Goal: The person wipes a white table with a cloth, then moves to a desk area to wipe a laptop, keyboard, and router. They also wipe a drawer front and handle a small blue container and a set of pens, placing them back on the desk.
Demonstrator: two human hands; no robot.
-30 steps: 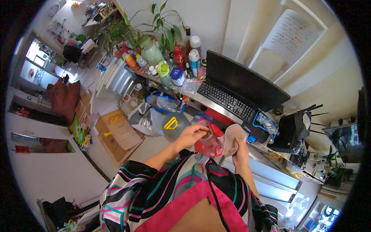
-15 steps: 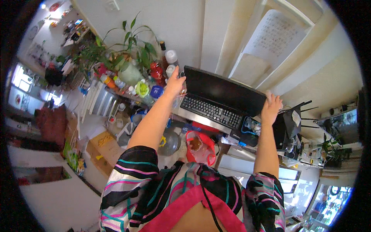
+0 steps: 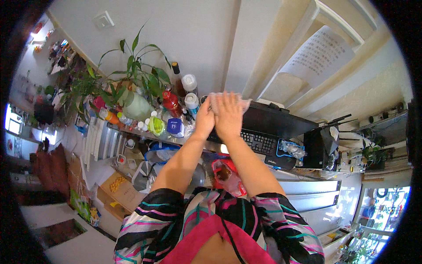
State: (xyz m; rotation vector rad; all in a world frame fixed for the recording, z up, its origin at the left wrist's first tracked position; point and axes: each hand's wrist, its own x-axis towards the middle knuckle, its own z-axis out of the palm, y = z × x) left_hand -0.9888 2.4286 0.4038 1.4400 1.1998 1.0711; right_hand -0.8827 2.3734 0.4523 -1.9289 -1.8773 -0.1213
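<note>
One cloth (image 3: pixel 245 104): under the right hand (image 3: pixel 228 119), beside the left (image 3: pixel 205 121).

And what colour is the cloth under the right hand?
Pale pinkish: the cloth under the right hand shows best in the head view.

Rag (image 3: pixel 245 104) matt cloth; monitor (image 3: pixel 280 121) smooth plastic; bag (image 3: pixel 236 186) glossy plastic (crinkled).

Cluttered indoor room, either a home or a small office; the view does not settle which. A black computer monitor (image 3: pixel 285 124) and a keyboard (image 3: pixel 260 141) share a desk (image 3: pixel 259 156) with crowded bottles (image 3: pixel 171 103) and a leafy houseplant (image 3: pixel 154 81). A light switch (image 3: pixel 103 20) and a paper sheet (image 3: pixel 320 57) hang above.
</note>
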